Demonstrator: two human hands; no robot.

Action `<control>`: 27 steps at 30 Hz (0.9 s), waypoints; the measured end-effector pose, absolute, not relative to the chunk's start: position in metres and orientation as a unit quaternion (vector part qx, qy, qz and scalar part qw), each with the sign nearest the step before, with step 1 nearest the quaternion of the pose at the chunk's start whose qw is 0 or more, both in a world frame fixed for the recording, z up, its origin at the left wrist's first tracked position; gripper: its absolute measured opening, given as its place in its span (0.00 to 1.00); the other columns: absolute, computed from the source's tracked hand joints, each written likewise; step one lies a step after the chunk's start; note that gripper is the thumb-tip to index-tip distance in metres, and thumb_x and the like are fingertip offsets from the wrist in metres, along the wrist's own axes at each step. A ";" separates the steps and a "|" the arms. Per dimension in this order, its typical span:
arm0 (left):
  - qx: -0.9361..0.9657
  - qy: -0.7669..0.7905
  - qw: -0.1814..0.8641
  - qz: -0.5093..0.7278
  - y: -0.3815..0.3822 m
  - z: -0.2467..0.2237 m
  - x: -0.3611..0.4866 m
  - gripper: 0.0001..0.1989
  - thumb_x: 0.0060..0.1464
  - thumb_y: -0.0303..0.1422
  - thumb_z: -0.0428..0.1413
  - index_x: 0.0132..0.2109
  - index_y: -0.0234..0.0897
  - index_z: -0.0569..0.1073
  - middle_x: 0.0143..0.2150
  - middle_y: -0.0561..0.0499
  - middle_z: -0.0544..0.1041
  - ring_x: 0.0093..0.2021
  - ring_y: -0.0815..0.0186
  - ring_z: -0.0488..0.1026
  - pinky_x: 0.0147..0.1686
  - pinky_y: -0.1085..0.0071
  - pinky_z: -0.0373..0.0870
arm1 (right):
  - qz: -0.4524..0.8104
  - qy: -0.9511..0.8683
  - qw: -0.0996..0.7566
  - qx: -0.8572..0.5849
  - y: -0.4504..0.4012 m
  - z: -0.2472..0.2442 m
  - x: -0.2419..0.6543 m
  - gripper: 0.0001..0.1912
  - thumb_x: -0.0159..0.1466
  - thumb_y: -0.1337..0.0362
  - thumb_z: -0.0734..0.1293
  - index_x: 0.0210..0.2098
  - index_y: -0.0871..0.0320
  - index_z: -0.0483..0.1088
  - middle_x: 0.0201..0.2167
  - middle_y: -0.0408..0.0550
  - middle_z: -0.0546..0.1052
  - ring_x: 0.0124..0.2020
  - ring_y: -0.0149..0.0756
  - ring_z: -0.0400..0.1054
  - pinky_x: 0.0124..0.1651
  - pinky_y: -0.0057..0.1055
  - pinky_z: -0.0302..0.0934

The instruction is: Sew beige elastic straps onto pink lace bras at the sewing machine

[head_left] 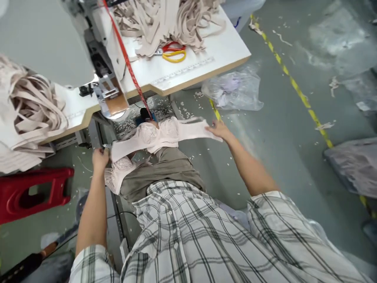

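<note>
A pale pink bra [161,133] with lace cups is stretched out sideways above my lap. My left hand [100,159] is closed on the end of its left wing. At the other end, my right hand [219,129] pinches the right wing near its tip. More pale pink lace cups [120,171] lie on my left thigh, partly under the stretched bra. Whether they belong to a second bra I cannot tell. Both hands are below the table edge, in front of the sewing machine [103,78].
On the white sewing table [194,68] lie a heap of beige fabric strips [173,23] and scissors [173,52] with red and yellow handles. Another strip pile [35,98] is at left. A red stool [35,192] and a plastic bag [235,88] are on the floor.
</note>
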State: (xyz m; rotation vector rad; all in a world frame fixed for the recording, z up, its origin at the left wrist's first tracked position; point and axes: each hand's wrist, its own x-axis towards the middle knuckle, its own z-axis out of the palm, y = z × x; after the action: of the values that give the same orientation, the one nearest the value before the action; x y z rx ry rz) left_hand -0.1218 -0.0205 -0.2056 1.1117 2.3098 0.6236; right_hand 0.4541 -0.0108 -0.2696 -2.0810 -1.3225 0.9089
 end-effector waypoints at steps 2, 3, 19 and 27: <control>0.385 0.878 0.221 0.182 -0.053 -0.210 -0.135 0.12 0.59 0.33 0.59 0.45 0.28 0.73 0.47 0.42 0.77 0.54 0.56 0.71 0.54 0.60 0.68 | 0.343 -0.507 0.226 -0.757 -0.019 -0.279 0.433 0.26 0.53 0.53 0.74 0.44 0.64 0.73 0.48 0.65 0.77 0.54 0.51 0.69 0.61 0.46 0.59; 0.367 0.891 0.214 0.158 -0.072 -0.209 -0.144 0.14 0.61 0.35 0.58 0.49 0.29 0.73 0.51 0.42 0.75 0.56 0.56 0.71 0.55 0.58 0.68 | 0.351 -0.521 0.220 -0.746 -0.023 -0.281 0.422 0.27 0.54 0.52 0.73 0.46 0.65 0.73 0.50 0.66 0.77 0.54 0.51 0.70 0.61 0.47 0.59; 0.398 0.780 0.430 0.220 -0.196 -0.119 -0.044 0.19 0.56 0.43 0.59 0.22 0.39 0.66 0.24 0.52 0.69 0.31 0.63 0.68 0.36 0.66 0.62 | 0.466 -0.866 0.040 -0.178 -0.050 -0.160 0.157 0.33 0.57 0.40 0.70 0.50 0.60 0.73 0.50 0.60 0.77 0.51 0.50 0.70 0.52 0.42 0.64; 0.351 0.568 0.643 0.376 -0.079 -0.113 -0.007 0.22 0.45 0.49 0.66 0.41 0.38 0.76 0.38 0.47 0.78 0.41 0.58 0.74 0.40 0.65 0.69 | 0.507 -0.826 -0.042 -0.242 -0.010 -0.032 0.220 0.27 0.71 0.46 0.57 0.25 0.59 0.66 0.19 0.40 0.65 0.22 0.27 0.54 0.28 0.28 0.47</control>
State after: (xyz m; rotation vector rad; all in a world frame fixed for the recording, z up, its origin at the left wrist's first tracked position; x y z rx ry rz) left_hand -0.0069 -0.0787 -0.1127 0.7988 1.2939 0.8566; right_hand 0.2197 -0.0098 -0.0323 -0.7820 -2.6672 1.6374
